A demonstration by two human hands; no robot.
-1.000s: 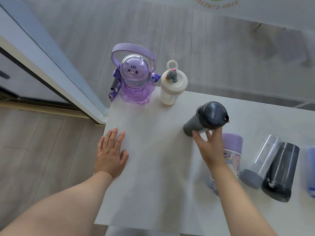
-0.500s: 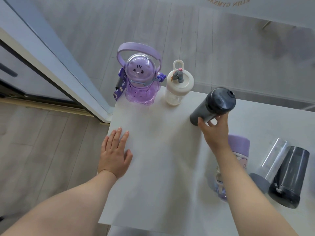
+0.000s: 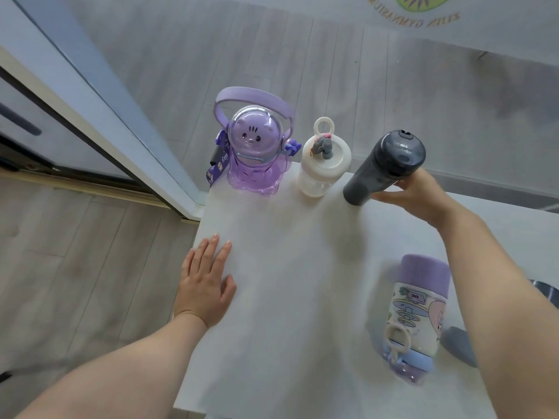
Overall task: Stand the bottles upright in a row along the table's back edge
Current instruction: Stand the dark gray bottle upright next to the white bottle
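1. Head view, looking down on a white table [image 3: 287, 297]: since a second ago the dark grey bottle [image 3: 384, 167] has been carried away from the middle of the table toward the back edge, and it is now held just right of the white bottle [image 3: 323, 164].
2. The right hand [image 3: 414, 192] is wrapped around the grey bottle's body, fingers [image 3: 390, 196] curled closed on its side. The bottle is tilted, lid leaning away to the right; whether its base touches the table cannot be told.
3. The left hand [image 3: 205, 285] is laid flat near the table's left edge, fingers spread, nothing held, as it was a second ago.
4. For the task, this is judged to mean a third bottle is about to join the row; it has yet to be brought upright and let go.
5. Already upright at the back edge: the purple bear-shaped bottle [image 3: 254, 155] with a hoop handle, and the white bottle beside it, close but apart.
6. Both are translucent; no liquid can be made out in either. The grey bottle is opaque, so its contents cannot be told.
7. A pastel cartoon-printed bottle [image 3: 417, 309] with a purple cap is lying on its side at the near right, still to be stood up. Nothing can be said of its contents.
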